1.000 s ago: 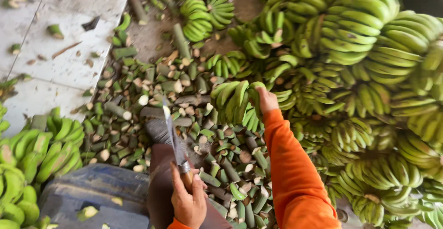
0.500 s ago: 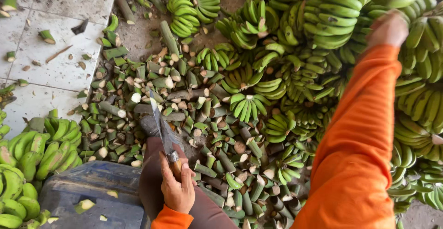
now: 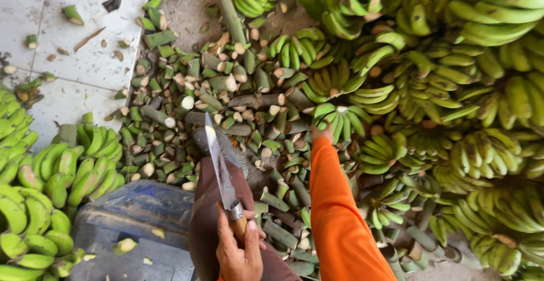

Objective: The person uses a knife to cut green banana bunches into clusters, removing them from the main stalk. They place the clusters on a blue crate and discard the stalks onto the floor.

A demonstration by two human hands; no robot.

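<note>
Half a second ago the right arm in its orange sleeve reached up to the bananas at the upper right; now it stretches toward frame centre, and the right hand [image 3: 324, 132] meets a small green banana bunch [image 3: 341, 118] lying on the cut stems [image 3: 226, 97]. How tightly it grips cannot be told. At the lower centre the left hand [image 3: 238, 250] stays wrapped around the knife [image 3: 221, 170] handle, blade pointing up the frame

No packages, labels, signs or screens appear in this view; nothing here carries print or a display
</note>
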